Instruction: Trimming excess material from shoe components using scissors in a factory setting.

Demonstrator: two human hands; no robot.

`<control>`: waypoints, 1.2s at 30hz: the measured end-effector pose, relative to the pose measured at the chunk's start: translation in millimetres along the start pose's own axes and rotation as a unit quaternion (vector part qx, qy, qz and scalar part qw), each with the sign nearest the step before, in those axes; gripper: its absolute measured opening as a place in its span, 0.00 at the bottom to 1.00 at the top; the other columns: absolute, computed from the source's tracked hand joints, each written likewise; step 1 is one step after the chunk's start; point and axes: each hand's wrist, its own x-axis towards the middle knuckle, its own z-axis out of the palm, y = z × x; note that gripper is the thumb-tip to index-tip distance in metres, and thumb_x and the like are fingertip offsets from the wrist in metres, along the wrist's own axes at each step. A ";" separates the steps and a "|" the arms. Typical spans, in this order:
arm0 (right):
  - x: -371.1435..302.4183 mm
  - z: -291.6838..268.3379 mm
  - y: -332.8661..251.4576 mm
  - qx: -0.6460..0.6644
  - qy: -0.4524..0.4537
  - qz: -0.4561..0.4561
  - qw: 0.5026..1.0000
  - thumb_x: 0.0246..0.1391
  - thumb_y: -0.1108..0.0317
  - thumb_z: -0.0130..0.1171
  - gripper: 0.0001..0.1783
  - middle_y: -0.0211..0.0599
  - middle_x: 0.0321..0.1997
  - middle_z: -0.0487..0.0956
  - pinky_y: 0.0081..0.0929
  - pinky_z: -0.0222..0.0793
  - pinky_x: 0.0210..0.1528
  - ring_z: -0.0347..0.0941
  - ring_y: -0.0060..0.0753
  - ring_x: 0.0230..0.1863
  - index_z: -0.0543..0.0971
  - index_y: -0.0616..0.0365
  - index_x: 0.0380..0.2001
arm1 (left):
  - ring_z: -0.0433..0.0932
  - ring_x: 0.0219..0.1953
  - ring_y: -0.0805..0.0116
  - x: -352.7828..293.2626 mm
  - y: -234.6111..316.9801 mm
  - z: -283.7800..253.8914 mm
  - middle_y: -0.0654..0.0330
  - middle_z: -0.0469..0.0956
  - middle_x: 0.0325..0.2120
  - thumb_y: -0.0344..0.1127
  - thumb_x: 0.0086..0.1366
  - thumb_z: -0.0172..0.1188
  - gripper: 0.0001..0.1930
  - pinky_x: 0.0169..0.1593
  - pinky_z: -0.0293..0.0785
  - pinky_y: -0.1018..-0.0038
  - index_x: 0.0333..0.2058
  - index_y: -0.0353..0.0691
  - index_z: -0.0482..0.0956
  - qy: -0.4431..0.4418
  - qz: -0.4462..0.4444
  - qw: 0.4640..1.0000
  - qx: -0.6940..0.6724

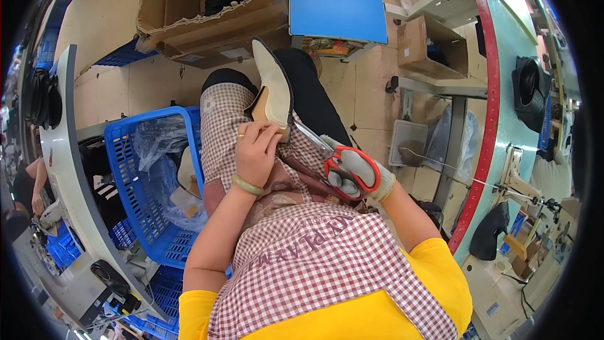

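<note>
A cream pointed shoe (277,85) with a dark edge and a tan inside lies over my lap, its point away from me. My left hand (257,150), bare but for a ring, has its fingers pinched on the shoe's near end. In my right hand (357,169), which wears a grey work glove, are red-handled scissors (313,138). Their metal blades reach leftward to the shoe's near end, beside my left fingertips. Whether the blades touch the shoe, I cannot tell. Under both hands is a checked apron (302,264).
To my left stands a blue plastic basket (146,208) with clear bags and shoe pieces. Ahead are a large torn carton (220,28) with dark items and a blue-topped box (338,9). A red-edged workbench (489,119) runs along my right, with a black shoe (489,232) nearby.
</note>
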 end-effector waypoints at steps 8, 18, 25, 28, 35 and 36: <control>0.0 -2.9 1.1 0.009 -0.020 0.015 1.000 0.59 0.50 0.52 0.40 0.34 0.29 0.77 0.13 0.62 0.16 0.66 0.17 0.15 0.46 0.40 0.68 | 0.72 0.35 0.58 4.9 -6.5 7.2 0.56 0.74 0.31 0.26 0.52 0.60 0.08 0.39 0.71 0.68 0.33 0.35 0.76 -0.055 0.141 0.985 0.080; 6.7 -12.4 3.6 -0.007 -0.029 0.060 0.998 0.59 0.51 0.52 0.22 0.36 0.29 0.78 0.14 0.64 0.15 0.69 0.18 0.16 0.69 0.52 0.49 | 0.71 0.35 0.50 -2.1 -8.4 14.8 0.50 0.71 0.32 0.25 0.57 0.54 0.03 0.39 0.69 0.64 0.31 0.35 0.71 -0.015 0.061 0.998 0.017; 18.9 -16.2 -1.9 0.010 -0.049 0.085 0.995 0.58 0.50 0.53 0.20 0.37 0.29 0.79 0.15 0.67 0.14 0.72 0.20 0.17 0.71 0.54 0.45 | 0.70 0.33 0.52 -8.4 -11.7 18.1 0.52 0.70 0.31 0.25 0.57 0.54 0.02 0.38 0.68 0.64 0.30 0.35 0.71 0.004 0.062 0.998 0.027; 25.0 -12.3 -6.4 -0.009 -0.042 0.084 0.996 0.58 0.51 0.53 0.21 0.36 0.28 0.79 0.15 0.68 0.14 0.73 0.20 0.17 0.71 0.54 0.47 | 0.70 0.33 0.52 -10.9 -13.6 19.2 0.52 0.70 0.31 0.25 0.57 0.54 0.02 0.37 0.68 0.64 0.30 0.36 0.71 0.013 0.060 0.998 0.026; 26.5 -4.4 -13.6 0.003 -0.031 0.092 0.995 0.58 0.53 0.53 0.26 0.29 0.25 0.77 0.12 0.66 0.15 0.70 0.18 0.17 0.65 0.41 0.59 | 0.70 0.32 0.51 -11.7 -10.4 19.1 0.50 0.71 0.29 0.21 0.57 0.53 0.04 0.36 0.68 0.65 0.31 0.34 0.69 0.017 0.051 0.998 0.029; 27.0 -5.4 -13.0 0.018 -0.033 0.102 0.994 0.59 0.53 0.53 0.27 0.28 0.24 0.76 0.12 0.66 0.15 0.69 0.18 0.17 0.64 0.38 0.60 | 0.70 0.32 0.51 -12.0 -10.5 19.5 0.50 0.71 0.29 0.21 0.57 0.53 0.04 0.36 0.68 0.65 0.31 0.34 0.69 0.013 0.052 0.998 0.028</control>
